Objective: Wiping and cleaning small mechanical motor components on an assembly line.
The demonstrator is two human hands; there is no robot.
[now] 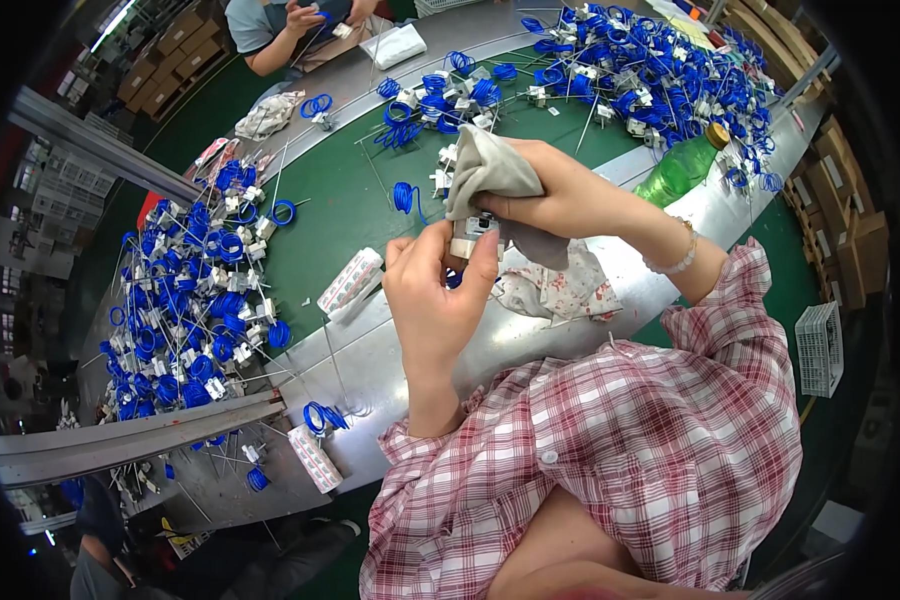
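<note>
My left hand [432, 295] is closed, its thumb and fingers pinching a small boxy white-and-metal part [475, 235]. A bit of blue coil [455, 278] shows beneath it, beside my fingers. My right hand [560, 188] grips a grey cloth [490, 165] and presses it against the top of that part. The cloth hides much of the part, and some of it hangs below my right hand. Under my hands lies a crumpled white rag with red spots [560, 285]. A blue coil [404, 197] rests on the green mat just beyond my left hand.
Piles of blue-coiled parts lie left [195, 300] and far right [660, 75]. A green bottle [680, 172] lies at the right. Two patterned white blocks [352, 284] are near the table edge. A metal rail [140, 438] crosses lower left. Another person [270, 40] works opposite.
</note>
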